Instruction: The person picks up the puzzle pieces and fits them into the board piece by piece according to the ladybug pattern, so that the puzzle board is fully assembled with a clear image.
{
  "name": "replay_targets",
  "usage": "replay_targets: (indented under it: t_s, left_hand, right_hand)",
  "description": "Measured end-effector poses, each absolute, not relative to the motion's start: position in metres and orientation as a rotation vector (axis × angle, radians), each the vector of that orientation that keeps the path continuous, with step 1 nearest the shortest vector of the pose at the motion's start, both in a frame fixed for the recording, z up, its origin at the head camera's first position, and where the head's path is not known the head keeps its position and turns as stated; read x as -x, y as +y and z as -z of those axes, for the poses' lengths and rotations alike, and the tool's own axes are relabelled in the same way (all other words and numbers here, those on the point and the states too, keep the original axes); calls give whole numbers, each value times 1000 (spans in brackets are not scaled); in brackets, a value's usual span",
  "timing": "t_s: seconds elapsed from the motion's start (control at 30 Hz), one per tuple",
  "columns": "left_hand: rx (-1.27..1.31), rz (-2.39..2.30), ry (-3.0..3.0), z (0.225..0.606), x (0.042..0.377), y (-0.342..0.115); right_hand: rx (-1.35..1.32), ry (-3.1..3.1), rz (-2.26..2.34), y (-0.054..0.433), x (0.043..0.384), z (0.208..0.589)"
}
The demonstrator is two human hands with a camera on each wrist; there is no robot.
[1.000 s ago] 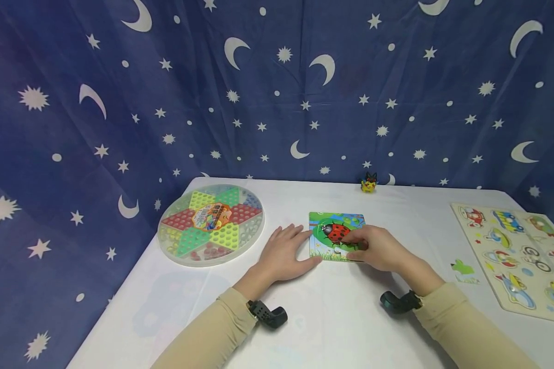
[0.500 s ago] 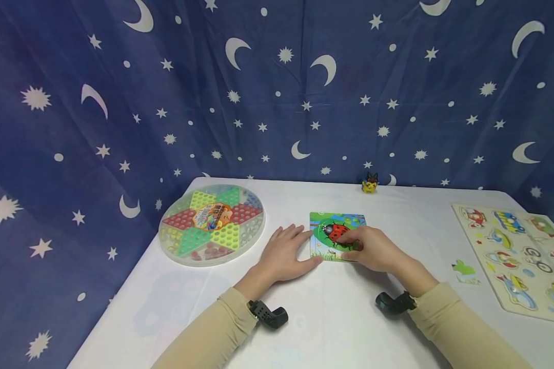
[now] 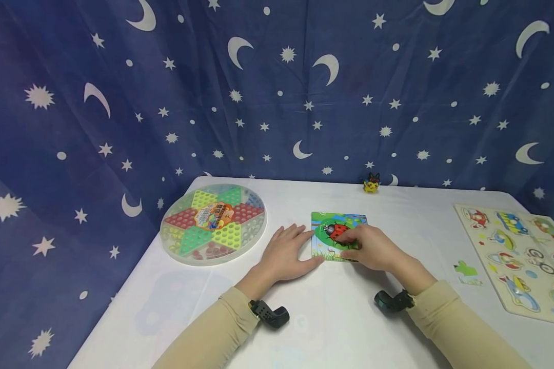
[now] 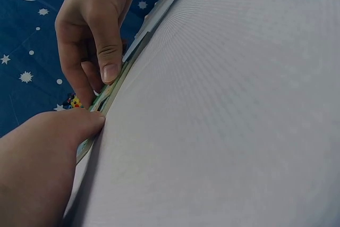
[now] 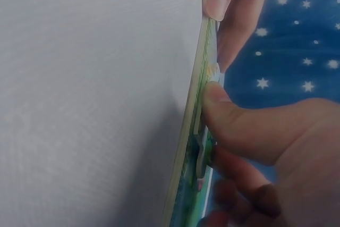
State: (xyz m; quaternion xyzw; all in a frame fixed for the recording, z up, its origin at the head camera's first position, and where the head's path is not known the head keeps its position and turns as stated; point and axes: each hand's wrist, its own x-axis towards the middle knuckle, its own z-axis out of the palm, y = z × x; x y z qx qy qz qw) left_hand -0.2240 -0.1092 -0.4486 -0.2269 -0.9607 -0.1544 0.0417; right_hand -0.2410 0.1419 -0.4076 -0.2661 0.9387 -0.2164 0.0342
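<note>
A square ladybug jigsaw puzzle (image 3: 318, 249) lies flat on the white table between both hands. My left hand (image 3: 285, 255) rests at its left side, fingers extended, the index fingertip at the edge and the thumb at the near left corner. From the right, my right hand (image 3: 379, 249) reaches over the board. Its thumb and fingers pinch a puzzle piece (image 5: 201, 159), whose edge stands slightly raised above the board in the right wrist view. The hand covers the board's lower right part. Further right on the table lies a loose green puzzle piece (image 3: 465, 268).
A round Chinese checkers set (image 3: 195, 239) under a clear lid sits at the left. A wooden peg puzzle board (image 3: 486, 245) with vehicle pictures lies at the right. A small yellow figurine (image 3: 371, 184) stands at the back, before a starry blue curtain (image 3: 268, 66).
My right hand has shifted a little left over the ladybug puzzle, its thumb now further in on the board. The left hand keeps its place.
</note>
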Motion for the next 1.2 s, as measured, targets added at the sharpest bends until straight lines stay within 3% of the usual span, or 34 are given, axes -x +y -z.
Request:
replay_targets:
  t_s: [0.97,1.2]
  left_hand:
    - [696,451,-2957,447,223,-109]
    - [697,461,-2949,447,224,-109]
  right_hand:
    - [745,2901,658,138,239,406]
    - [810,2991,476,136,231,406]
